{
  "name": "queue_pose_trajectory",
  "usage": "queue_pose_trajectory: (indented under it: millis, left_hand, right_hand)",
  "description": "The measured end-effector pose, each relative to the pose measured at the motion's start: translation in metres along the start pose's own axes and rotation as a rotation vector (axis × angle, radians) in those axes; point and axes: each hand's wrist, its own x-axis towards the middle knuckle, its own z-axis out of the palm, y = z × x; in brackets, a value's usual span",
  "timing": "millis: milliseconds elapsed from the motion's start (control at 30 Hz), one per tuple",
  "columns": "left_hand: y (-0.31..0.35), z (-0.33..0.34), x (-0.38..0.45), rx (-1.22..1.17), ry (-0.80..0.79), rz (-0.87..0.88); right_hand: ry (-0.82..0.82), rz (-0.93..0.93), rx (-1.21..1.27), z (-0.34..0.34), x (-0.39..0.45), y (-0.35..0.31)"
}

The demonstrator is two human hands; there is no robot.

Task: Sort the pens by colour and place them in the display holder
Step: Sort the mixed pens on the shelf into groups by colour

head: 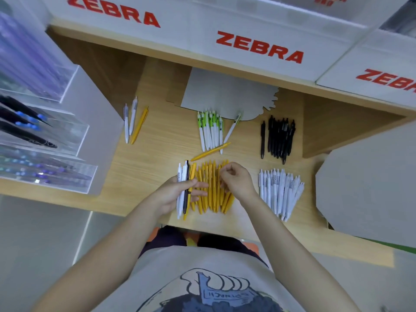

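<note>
1. Several pens, white, black and yellow, sit as a bundle (185,190) in the left hand (171,194); its thumb presses across them and its fingers (199,192) lie nearly straight beneath.
2. The right hand (237,180) hovers with fingers curled over the row of yellow pens (212,188) on the counter (162,140), fingertips touching them; whether it pinches one I cannot tell.
3. Just right of that hand lies a group of white pens (280,192).
4. Farther back lie black pens (279,137), green-and-white pens (210,131), and one stray yellow pen (210,152).
5. Clear display holders (45,154) stand at the left.
</note>
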Motion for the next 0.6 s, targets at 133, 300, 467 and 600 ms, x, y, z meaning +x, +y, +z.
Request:
queue_pose_trajectory:
  millis: [133, 300, 467, 600]
  left_hand:
    - [0.005, -0.017, -0.006, -0.125, -0.004, 0.001]
    - [0.02, -0.034, -0.007, -0.224, -0.027, 0.021]
    - [0.035, -0.046, -0.006, -0.352, -0.038, 0.04]
    - [0.04, -0.054, -0.005, -0.445, -0.026, 0.039]
  right_hand:
    - [0.041, -0.126, -0.076, 0.01, 0.02, -0.016]
    - [0.009, -0.244, -0.295, 0.03, 0.052, -0.038]
    - [0.001, -0.208, -0.503, 0.044, 0.073, -0.046]
    - [0.07, -0.112, -0.595, 0.048, 0.076, -0.053]
